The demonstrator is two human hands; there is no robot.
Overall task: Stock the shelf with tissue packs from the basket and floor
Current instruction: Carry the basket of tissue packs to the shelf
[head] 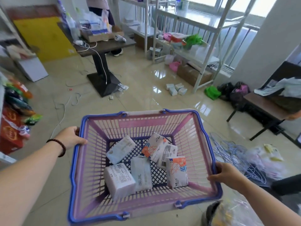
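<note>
A pink and purple plastic basket (193, 144) with blue handles fills the lower middle of the head view, held off the floor. My left hand (71, 137) grips its left rim and my right hand (226, 174) grips its right rim. Inside lie several tissue packs (141, 173), some white and pale blue, others with orange and blue print. More tissue packs (175, 89) lie loose on the tiled floor ahead, beside the foot of a white metal shelf (210, 51) at the right back.
A dark pedestal table (104, 46) with boxes and cables stands ahead left, a person behind it. A low dark bench (263, 108) and bags sit at right. Blue wire hangers (236, 154) lie on the floor right of the basket. Snack goods crowd the left edge.
</note>
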